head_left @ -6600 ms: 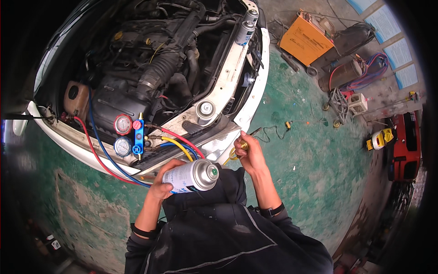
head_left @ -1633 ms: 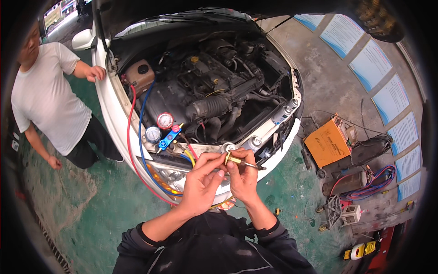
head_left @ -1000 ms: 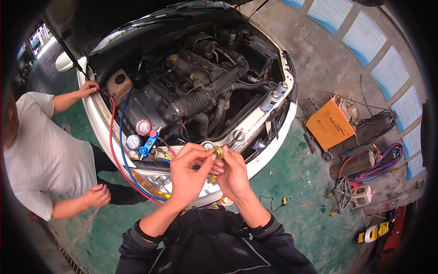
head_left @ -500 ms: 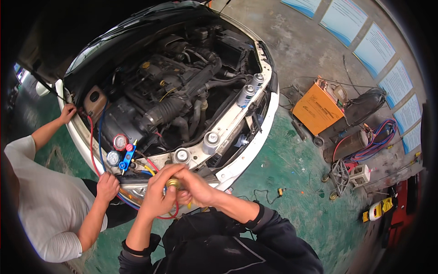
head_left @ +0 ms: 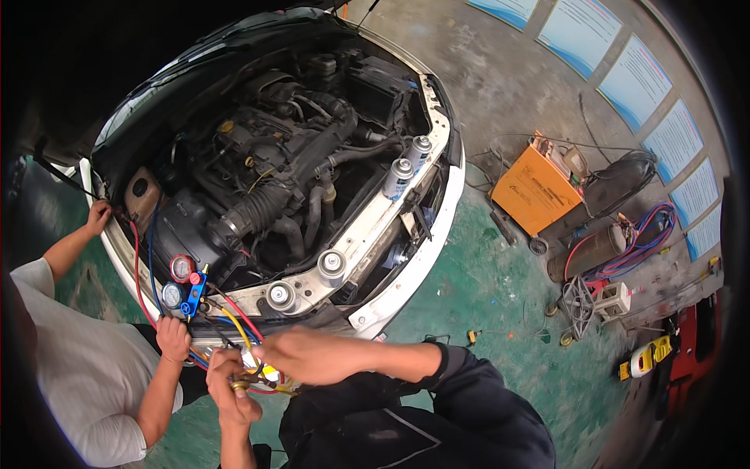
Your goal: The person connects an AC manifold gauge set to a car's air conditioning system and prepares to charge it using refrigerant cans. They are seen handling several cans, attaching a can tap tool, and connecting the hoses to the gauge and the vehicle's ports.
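My left hand point(head_left: 228, 383), low in front of the car's nose, is closed around a round brass fitting point(head_left: 240, 385). My right hand point(head_left: 301, 353) is just right of it, slightly blurred, its fingers curled beside the yellow hose point(head_left: 238, 324) and a red hose point(head_left: 237, 307). Whatever those fingers grip is hidden. Beyond my hands, a blue manifold gauge set point(head_left: 195, 295) with a red dial and a blue dial leans on the car's front edge. Two spray-type metal cans, one nearer point(head_left: 281, 296) and one farther point(head_left: 331, 266), stand upright on the white front crossmember.
Under the raised hood lies the engine point(head_left: 273, 148). More cans point(head_left: 399, 178) stand farther along the crossmember. At left a co-worker in a grey shirt point(head_left: 86, 359) rests one hand point(head_left: 173, 338) by the gauges. An orange machine point(head_left: 536, 187) and hose coils point(head_left: 637, 242) sit on the right.
My hands, formerly together around the brass fitting, have separated. The left has moved down and left with the fitting; the right has turned toward the hoses. The view has shifted slightly.
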The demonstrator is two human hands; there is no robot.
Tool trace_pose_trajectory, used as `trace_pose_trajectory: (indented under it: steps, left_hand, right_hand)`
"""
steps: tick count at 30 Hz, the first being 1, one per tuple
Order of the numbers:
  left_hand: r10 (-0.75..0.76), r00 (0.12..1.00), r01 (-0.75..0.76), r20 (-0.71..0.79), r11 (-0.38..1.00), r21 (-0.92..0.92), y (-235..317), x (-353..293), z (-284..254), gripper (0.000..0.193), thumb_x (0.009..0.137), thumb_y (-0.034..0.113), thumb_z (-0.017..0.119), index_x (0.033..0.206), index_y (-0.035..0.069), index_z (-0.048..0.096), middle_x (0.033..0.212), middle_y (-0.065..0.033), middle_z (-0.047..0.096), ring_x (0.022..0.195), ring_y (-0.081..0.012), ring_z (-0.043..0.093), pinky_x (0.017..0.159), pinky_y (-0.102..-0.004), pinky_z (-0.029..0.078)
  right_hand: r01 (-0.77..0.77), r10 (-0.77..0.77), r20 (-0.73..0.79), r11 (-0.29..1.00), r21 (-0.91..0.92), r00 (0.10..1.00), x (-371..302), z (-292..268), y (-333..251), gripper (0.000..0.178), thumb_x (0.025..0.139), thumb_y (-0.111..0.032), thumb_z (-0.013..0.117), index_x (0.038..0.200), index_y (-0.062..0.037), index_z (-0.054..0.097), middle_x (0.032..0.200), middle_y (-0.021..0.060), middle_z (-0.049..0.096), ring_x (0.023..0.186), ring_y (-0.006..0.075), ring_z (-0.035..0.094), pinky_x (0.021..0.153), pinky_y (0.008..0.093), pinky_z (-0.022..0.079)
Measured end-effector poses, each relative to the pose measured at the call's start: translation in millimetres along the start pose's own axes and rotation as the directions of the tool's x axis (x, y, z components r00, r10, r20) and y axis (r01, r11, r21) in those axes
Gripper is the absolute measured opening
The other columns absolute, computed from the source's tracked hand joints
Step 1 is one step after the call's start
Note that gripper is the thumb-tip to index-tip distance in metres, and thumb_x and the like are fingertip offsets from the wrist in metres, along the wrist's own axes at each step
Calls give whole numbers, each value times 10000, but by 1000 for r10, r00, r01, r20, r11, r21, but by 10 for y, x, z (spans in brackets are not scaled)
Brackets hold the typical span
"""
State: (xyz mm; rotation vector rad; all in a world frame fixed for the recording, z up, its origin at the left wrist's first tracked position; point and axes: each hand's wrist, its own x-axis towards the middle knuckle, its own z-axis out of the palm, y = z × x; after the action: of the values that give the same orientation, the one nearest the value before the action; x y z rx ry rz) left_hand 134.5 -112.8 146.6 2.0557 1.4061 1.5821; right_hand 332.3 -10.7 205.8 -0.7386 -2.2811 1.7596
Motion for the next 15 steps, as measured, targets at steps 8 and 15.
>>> trace_pose_trajectory:
  steps: [8,15]
  left_hand:
    - [-70,996,74,-54,995,69,288,-132,67,355,947,337,431,893,-13,447,767,-195,523,647,-302,474,591,-419,378]
    - [-24,998,15,56,988,157,587,-94,0,272,961,258,448,920,-10,473,825,-199,557,678,-345,527,620,-455,440]
  right_hand:
    - [-498,-104,-992,859,-124,68,-265,-2298,1940,792,742,-431,865,1211,85,491,1205,311,581,1145,441,582,925,455,496]
    - [-627,239,-962,772,105,134,93,-3124,2934,1107,637,-509,906,1434,23,351,1294,289,616,1196,436,611,1006,464,485]
